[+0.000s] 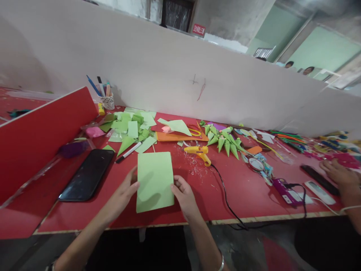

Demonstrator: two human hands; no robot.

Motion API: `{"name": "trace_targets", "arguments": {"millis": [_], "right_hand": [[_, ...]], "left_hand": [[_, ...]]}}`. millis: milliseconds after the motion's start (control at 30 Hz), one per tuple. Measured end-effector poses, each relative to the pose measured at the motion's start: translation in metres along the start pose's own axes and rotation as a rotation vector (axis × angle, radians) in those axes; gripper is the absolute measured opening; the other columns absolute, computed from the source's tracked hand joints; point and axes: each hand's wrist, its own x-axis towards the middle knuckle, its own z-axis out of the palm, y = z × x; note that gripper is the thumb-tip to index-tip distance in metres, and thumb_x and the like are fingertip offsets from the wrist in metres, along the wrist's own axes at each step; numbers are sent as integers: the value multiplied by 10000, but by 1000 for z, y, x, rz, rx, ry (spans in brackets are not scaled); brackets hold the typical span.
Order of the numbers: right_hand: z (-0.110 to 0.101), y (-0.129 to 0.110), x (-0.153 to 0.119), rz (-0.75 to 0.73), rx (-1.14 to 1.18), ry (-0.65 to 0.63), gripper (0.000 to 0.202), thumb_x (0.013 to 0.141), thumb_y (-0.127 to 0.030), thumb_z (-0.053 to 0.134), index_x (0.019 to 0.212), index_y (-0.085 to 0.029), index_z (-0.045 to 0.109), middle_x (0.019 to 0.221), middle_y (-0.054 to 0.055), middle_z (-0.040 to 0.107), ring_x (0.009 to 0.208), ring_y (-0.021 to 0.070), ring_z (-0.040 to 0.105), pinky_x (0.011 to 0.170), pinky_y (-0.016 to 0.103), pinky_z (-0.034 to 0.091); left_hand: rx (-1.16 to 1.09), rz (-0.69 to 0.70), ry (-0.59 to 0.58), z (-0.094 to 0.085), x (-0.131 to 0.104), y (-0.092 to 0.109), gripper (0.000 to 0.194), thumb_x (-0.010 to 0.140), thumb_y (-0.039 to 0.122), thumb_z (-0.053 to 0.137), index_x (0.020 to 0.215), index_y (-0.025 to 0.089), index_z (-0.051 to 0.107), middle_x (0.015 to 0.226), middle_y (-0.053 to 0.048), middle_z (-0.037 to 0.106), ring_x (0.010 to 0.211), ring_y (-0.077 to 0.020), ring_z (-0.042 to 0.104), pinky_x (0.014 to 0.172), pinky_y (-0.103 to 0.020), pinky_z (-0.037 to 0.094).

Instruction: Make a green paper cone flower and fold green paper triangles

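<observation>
A light green sheet of paper [155, 182] is held up over the red table, a hand at each side. My left hand [127, 188] grips its left edge, thumb in front and fingers behind. On the right edge, my right hand [184, 194] pinches it the same way. Just behind the sheet lie a white marker with a black cap [128, 152] and a yellow glue gun [199, 153] with a black cord. Green paper scraps [126, 124] are heaped behind the marker. Green folded paper cones [224, 140] are clustered farther right.
A black phone [87, 175] lies at left beside an upright red panel [47, 139]. A patterned pen cup [107, 101] stands near the white partition [158, 64]. At right are a purple power strip [287, 192] and another person's hand [340, 173].
</observation>
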Motion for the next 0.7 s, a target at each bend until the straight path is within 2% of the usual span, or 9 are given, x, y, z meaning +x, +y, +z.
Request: {"name": "trace_targets", "arguments": {"millis": [100, 167, 233, 333, 467, 600, 700], "right_hand": [[2, -1, -2, 2, -29, -97, 133, 770, -256, 552, 886, -192, 559, 847, 9, 648, 759, 129, 581, 682, 228, 426], [3, -2, -3, -3, -42, -164, 143, 772, -255, 556, 898, -191, 571, 862, 12, 651, 773, 135, 585, 702, 238, 436], [4, -4, -3, 1, -41, -205, 191, 771, -265, 568, 949, -197, 575, 908, 15, 651, 811, 144, 591, 754, 261, 443], [5, -7, -2, 8, -22, -176, 256, 782, -323, 566, 1007, -200, 574, 952, 21, 648, 857, 158, 589, 805, 290, 439], [10, -6, 4, 17, -17, -77, 280, 788, -413, 542, 894, -162, 610, 808, 25, 650, 721, 151, 577, 693, 276, 443], [17, -5, 10, 24, -101, 16, 329, 770, -453, 539, 798, -131, 605, 664, 9, 600, 593, 127, 516, 558, 240, 394], [17, -11, 17, -16, -164, -9, 339, 798, -460, 489, 782, -137, 591, 656, 3, 577, 592, 123, 505, 562, 239, 396]], "left_hand": [[-130, -281, -101, 8, 0, 5, 644, 693, 569, 568, 1140, 107, 561, 1108, -151, 639, 984, -288, 599, 819, -357, 493], [-137, -368, -96, 12, -1, 8, 601, 661, 575, 604, 1036, 105, 623, 1025, -140, 679, 893, -285, 636, 755, -343, 513], [-108, -382, -99, 13, -2, 10, 563, 658, 582, 606, 961, 109, 651, 949, -124, 703, 825, -273, 652, 694, -321, 520], [-67, -356, -194, 11, -4, 10, 503, 672, 577, 600, 870, 119, 667, 865, -98, 719, 759, -248, 659, 631, -287, 517], [-76, -361, -311, 9, -6, 6, 463, 699, 560, 587, 824, 121, 666, 801, -83, 722, 690, -225, 661, 586, -271, 511], [-127, -390, -321, 11, -6, 2, 469, 669, 550, 624, 863, 126, 668, 848, -88, 721, 717, -218, 662, 603, -261, 508], [-158, -415, -265, 10, -8, 0, 505, 645, 570, 631, 853, 111, 670, 820, -99, 721, 702, -228, 659, 598, -277, 509]]}}
